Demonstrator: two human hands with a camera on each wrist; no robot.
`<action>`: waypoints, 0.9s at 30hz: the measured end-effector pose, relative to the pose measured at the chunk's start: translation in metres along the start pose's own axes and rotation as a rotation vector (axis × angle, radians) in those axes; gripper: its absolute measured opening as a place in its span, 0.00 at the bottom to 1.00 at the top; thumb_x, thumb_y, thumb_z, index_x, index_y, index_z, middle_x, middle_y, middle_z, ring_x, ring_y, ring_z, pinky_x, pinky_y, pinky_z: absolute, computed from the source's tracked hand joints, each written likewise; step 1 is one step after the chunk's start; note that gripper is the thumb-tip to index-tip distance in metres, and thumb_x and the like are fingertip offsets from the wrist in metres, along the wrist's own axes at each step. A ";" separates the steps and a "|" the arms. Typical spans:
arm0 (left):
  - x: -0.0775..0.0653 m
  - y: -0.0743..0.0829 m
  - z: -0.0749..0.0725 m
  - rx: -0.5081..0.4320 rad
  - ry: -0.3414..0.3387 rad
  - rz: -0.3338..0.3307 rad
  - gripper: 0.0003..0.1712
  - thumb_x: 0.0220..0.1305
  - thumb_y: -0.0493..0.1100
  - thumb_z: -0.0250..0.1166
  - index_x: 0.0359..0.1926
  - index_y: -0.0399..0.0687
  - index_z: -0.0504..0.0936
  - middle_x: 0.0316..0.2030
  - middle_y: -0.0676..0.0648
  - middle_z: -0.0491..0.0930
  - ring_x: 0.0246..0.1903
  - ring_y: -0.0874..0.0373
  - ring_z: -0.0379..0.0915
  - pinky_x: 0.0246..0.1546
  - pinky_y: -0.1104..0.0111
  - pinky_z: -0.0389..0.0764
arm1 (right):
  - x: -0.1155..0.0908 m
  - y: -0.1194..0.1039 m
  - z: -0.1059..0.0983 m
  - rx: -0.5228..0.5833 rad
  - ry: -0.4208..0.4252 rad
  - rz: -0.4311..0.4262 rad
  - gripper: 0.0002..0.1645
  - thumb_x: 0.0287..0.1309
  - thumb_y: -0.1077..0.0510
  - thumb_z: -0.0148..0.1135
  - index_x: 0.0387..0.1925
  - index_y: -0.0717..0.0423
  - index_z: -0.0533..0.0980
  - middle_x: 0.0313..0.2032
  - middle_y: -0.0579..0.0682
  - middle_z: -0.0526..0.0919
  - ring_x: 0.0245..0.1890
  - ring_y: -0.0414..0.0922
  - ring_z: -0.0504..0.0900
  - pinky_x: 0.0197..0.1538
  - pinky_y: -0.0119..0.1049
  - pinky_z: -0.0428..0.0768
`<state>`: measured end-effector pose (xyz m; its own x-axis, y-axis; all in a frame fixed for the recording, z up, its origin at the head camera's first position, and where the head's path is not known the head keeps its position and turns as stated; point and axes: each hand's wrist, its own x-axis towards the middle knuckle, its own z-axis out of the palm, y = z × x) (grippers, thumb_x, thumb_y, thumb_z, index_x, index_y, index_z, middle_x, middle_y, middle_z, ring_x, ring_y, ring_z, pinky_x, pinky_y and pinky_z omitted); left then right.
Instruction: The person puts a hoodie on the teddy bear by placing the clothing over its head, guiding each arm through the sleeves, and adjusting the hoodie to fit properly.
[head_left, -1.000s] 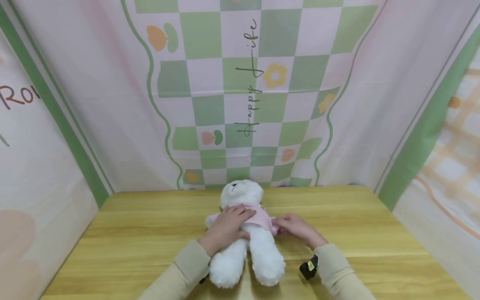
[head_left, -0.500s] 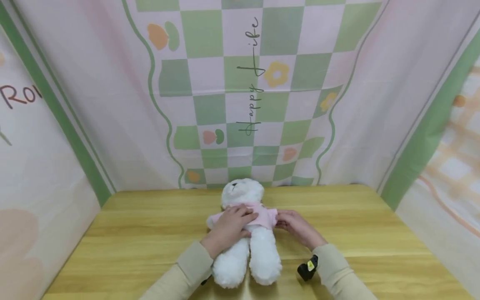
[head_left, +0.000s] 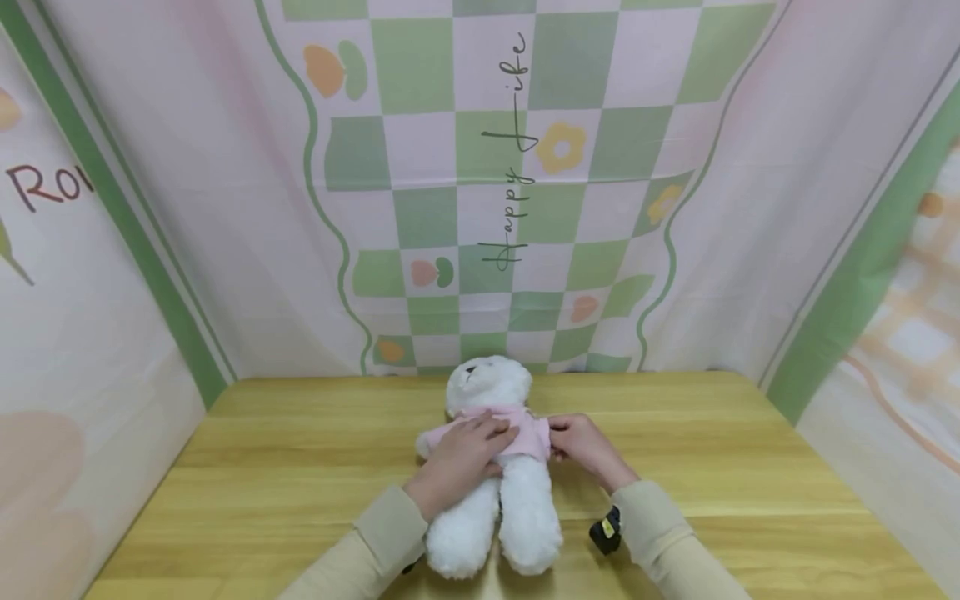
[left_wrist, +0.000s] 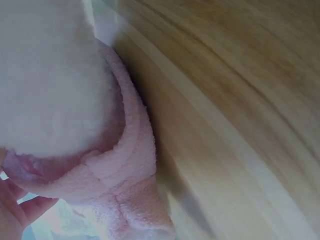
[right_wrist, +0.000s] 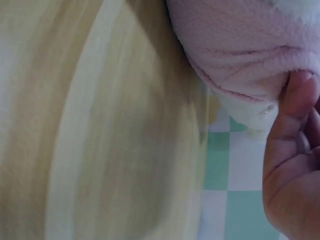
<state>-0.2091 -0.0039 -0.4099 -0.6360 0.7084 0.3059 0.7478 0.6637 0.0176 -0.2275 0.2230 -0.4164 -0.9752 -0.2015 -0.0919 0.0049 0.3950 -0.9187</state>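
A white plush bear [head_left: 528,517] in a pink shirt [head_left: 531,435] lies on its back on the table, head toward the far edge. My left hand [head_left: 461,462] rests across its belly, fingers extended over the shirt front. At the bear's side, my right hand [head_left: 588,450] pinches the shirt's sleeve. Close up in the right wrist view, the thumb [right_wrist: 299,97] presses into the pink cloth; the other fingertips are mostly hidden. The left wrist view shows the shirt's hem [left_wrist: 137,115] standing loose around white fur [left_wrist: 45,80], with part of my left hand [left_wrist: 12,210] beside it.
The wood-grain table [head_left: 300,467] extends to both sides of the bear. A patterned cloth curtain [head_left: 420,150] hangs behind its far edge, with more cloth left and right. A black wrist camera [head_left: 606,532] sits by my right cuff.
The bear's sleeve first hung lower, then was raised outward at my right hand. That hand has shifted its grip on the sleeve, while my left hand stays on the belly.
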 end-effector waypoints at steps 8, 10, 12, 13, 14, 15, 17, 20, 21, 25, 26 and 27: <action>0.000 0.005 0.004 0.041 0.019 0.015 0.34 0.58 0.53 0.65 0.65 0.54 0.71 0.60 0.51 0.74 0.64 0.51 0.67 0.63 0.60 0.71 | -0.003 0.002 -0.003 0.030 -0.076 -0.040 0.18 0.65 0.65 0.51 0.50 0.77 0.73 0.20 0.39 0.74 0.20 0.32 0.70 0.26 0.25 0.73; 0.001 0.007 0.004 0.057 0.013 0.015 0.34 0.58 0.54 0.65 0.65 0.55 0.71 0.60 0.51 0.74 0.64 0.51 0.67 0.62 0.60 0.72 | -0.002 0.003 -0.003 0.037 -0.069 -0.020 0.19 0.64 0.65 0.52 0.50 0.77 0.74 0.19 0.39 0.74 0.19 0.32 0.70 0.26 0.25 0.73; 0.001 0.008 0.003 0.055 0.009 0.011 0.34 0.57 0.54 0.64 0.65 0.54 0.70 0.60 0.52 0.74 0.65 0.51 0.66 0.62 0.60 0.72 | -0.002 0.003 -0.004 0.033 -0.073 -0.008 0.19 0.63 0.65 0.53 0.49 0.77 0.74 0.20 0.39 0.74 0.20 0.32 0.70 0.26 0.25 0.73; 0.001 0.008 0.003 0.052 0.003 0.006 0.35 0.57 0.54 0.64 0.66 0.54 0.70 0.61 0.52 0.73 0.65 0.51 0.66 0.62 0.60 0.72 | -0.002 0.003 -0.004 0.026 -0.077 -0.009 0.18 0.63 0.65 0.53 0.49 0.77 0.74 0.21 0.40 0.76 0.21 0.33 0.71 0.27 0.26 0.74; 0.001 0.009 0.003 0.046 -0.001 -0.001 0.35 0.58 0.55 0.64 0.66 0.54 0.69 0.61 0.52 0.73 0.65 0.52 0.66 0.62 0.60 0.72 | -0.001 0.003 -0.003 0.017 -0.082 -0.013 0.18 0.62 0.65 0.53 0.48 0.77 0.75 0.23 0.40 0.77 0.22 0.33 0.71 0.28 0.27 0.74; 0.000 0.009 0.003 0.041 -0.007 -0.011 0.35 0.58 0.55 0.64 0.66 0.53 0.69 0.61 0.52 0.73 0.66 0.52 0.65 0.63 0.60 0.71 | -0.001 0.002 -0.002 0.006 -0.087 -0.021 0.17 0.61 0.66 0.53 0.47 0.77 0.75 0.24 0.41 0.77 0.22 0.34 0.71 0.28 0.27 0.74; -0.001 0.008 0.004 0.020 -0.014 -0.029 0.36 0.58 0.55 0.64 0.66 0.53 0.68 0.62 0.52 0.72 0.66 0.52 0.64 0.64 0.60 0.70 | -0.001 0.001 0.001 -0.020 -0.085 -0.050 0.16 0.59 0.68 0.52 0.45 0.76 0.76 0.26 0.44 0.78 0.23 0.35 0.72 0.29 0.29 0.74; -0.003 0.007 0.007 0.003 -0.005 -0.031 0.33 0.58 0.56 0.63 0.63 0.55 0.70 0.62 0.52 0.72 0.67 0.53 0.64 0.64 0.60 0.70 | -0.001 0.001 0.004 -0.108 -0.035 -0.111 0.14 0.54 0.71 0.52 0.41 0.73 0.78 0.27 0.48 0.79 0.25 0.36 0.72 0.30 0.29 0.74; -0.003 0.007 0.008 0.002 0.007 -0.022 0.31 0.58 0.56 0.63 0.62 0.55 0.71 0.62 0.52 0.72 0.66 0.53 0.64 0.64 0.60 0.70 | -0.001 0.001 0.004 -0.145 -0.015 -0.135 0.12 0.54 0.72 0.52 0.40 0.72 0.78 0.27 0.50 0.79 0.26 0.37 0.72 0.30 0.29 0.74; -0.003 0.006 0.011 0.006 0.081 0.023 0.17 0.65 0.51 0.57 0.54 0.57 0.77 0.60 0.51 0.74 0.64 0.51 0.67 0.62 0.59 0.73 | -0.002 -0.001 0.001 -0.303 0.058 -0.216 0.08 0.55 0.70 0.54 0.34 0.64 0.79 0.31 0.54 0.82 0.31 0.39 0.73 0.34 0.29 0.73; -0.004 0.005 0.012 0.008 0.096 0.031 0.15 0.66 0.49 0.55 0.53 0.57 0.78 0.60 0.51 0.75 0.64 0.50 0.68 0.62 0.58 0.72 | -0.001 -0.001 0.000 -0.332 0.072 -0.226 0.08 0.57 0.70 0.53 0.33 0.63 0.79 0.31 0.55 0.82 0.31 0.40 0.74 0.35 0.29 0.72; -0.004 0.005 0.012 0.001 0.113 0.035 0.14 0.68 0.48 0.54 0.51 0.57 0.79 0.59 0.50 0.75 0.64 0.49 0.68 0.62 0.57 0.73 | -0.001 -0.001 0.000 -0.354 0.084 -0.232 0.08 0.57 0.70 0.53 0.32 0.61 0.79 0.32 0.55 0.82 0.32 0.41 0.74 0.35 0.30 0.72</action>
<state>-0.2056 -0.0006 -0.4227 -0.5839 0.6995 0.4119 0.7690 0.6393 0.0045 -0.2267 0.2231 -0.4151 -0.9563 -0.2533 0.1462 -0.2782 0.6341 -0.7214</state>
